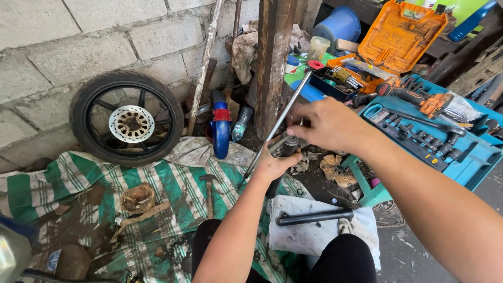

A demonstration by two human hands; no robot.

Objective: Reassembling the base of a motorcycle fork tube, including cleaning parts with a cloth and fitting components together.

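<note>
**Both hands on a long steel rod over the workshop floor**

Nearest the camera, the person's black-clad knees frame a white rag [309,236] on the floor, with a dark metal tube [314,216] lying across it. Beyond that, going by size: a grey block wall [52,47], a green-and-white striped tarp [157,194] spread on the ground, and a motorcycle wheel [127,119] with its brake disc leaning upright against the wall. A rough wooden post [272,63] stands in the middle. To the right sit a blue socket-set tray [471,157] and an open orange tool case [401,34]. A blue fender [221,128] leans by the post, and a hammer [208,191] lies on the tarp.

The long steel rod [280,123] slants from near the tarp up toward the post. The left hand [272,165] has its grip wrapped around a dark cylindrical part [287,147] at the rod's lower half; the right hand [327,126] pinches the rod just above, fingers pressed together on it. By the look of it, this is a fitting step: the part is being seated or slid along the rod. Whatever follows calls for keeping rod and part in line while the lower hand steadies.

Packages are few: a blue bucket [340,23] up top, a small white jar with a blue lid [292,64] by the post, and a plastic bottle [241,123] beside the fender.
</note>
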